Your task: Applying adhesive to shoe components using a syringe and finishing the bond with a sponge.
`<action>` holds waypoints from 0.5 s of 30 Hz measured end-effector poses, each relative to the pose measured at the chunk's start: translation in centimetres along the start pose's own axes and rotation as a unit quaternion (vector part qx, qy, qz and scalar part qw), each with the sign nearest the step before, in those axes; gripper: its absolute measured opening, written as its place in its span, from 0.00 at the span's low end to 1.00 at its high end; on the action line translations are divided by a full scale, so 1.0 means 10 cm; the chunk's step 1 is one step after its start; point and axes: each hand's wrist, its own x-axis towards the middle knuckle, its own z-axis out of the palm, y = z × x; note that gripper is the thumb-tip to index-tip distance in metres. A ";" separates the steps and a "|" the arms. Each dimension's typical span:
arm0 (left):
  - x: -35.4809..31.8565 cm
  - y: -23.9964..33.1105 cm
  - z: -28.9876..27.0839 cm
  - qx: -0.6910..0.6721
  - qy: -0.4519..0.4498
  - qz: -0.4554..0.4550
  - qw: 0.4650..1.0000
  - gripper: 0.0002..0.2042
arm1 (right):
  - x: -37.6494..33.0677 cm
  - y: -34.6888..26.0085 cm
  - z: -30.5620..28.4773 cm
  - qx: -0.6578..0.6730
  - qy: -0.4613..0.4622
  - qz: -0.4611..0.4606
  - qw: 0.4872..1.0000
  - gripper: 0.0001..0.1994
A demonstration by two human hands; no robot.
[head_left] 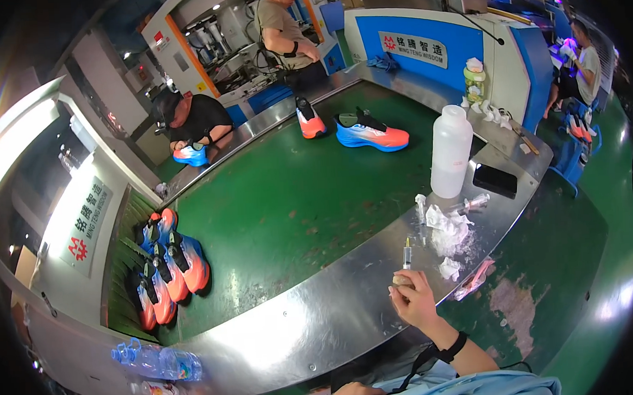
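Observation:
My right hand (414, 300) is closed above the metal edge of the conveyor table, with a small tan lump (403, 280) between thumb and fingers. Directly beyond the fingertips is a small syringe (408, 253) with a yellow tip pointing away; whether the fingers touch it cannot be made out. Crumpled white tissues (447, 223) lie to the right of the syringe. At the lower edge, close to my body, my left hand (355, 394) shows only in part; its fingers are not clear.
A white plastic bottle (451, 153) and a black phone (495, 180) stand and lie at right. Orange-blue sneakers (372, 133) rest on the green belt (275, 220), several more at left. Clear water bottles (158, 361) lie lower left. A co-worker (189, 122) holds a shoe across the belt.

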 end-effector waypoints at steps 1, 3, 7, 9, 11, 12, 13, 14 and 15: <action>0.01 0.00 0.00 0.000 -0.001 -0.006 1.000 0.12 | 0.00 0.01 0.00 0.001 -0.001 -0.003 1.000 0.05; 0.03 0.00 -0.01 0.000 -0.005 -0.014 1.000 0.13 | 0.01 0.01 -0.01 0.002 0.000 -0.003 1.000 0.05; 0.08 0.05 -0.08 0.019 -0.025 -0.017 0.999 0.13 | 0.00 0.01 -0.01 0.013 0.000 0.001 1.000 0.05; 0.09 0.06 -0.10 0.027 -0.036 -0.023 0.999 0.13 | 0.00 0.03 -0.01 0.019 0.002 0.006 1.000 0.04; 0.09 0.03 -0.07 0.025 -0.032 -0.023 0.999 0.13 | -0.01 0.04 -0.01 0.017 -0.003 0.001 1.000 0.04; 0.09 0.03 -0.08 0.026 -0.033 -0.023 0.999 0.13 | -0.01 0.04 -0.01 0.018 -0.002 0.003 1.000 0.04; 0.09 0.03 -0.08 0.023 -0.031 -0.021 0.999 0.13 | -0.01 0.04 -0.01 0.016 -0.002 0.002 1.000 0.04; 0.09 0.03 -0.08 0.019 -0.029 -0.019 0.999 0.13 | -0.01 0.04 -0.01 0.014 -0.002 0.001 1.000 0.04; 0.09 0.03 -0.08 0.019 -0.030 -0.020 0.999 0.13 | -0.01 0.04 -0.01 0.014 -0.002 0.002 1.000 0.04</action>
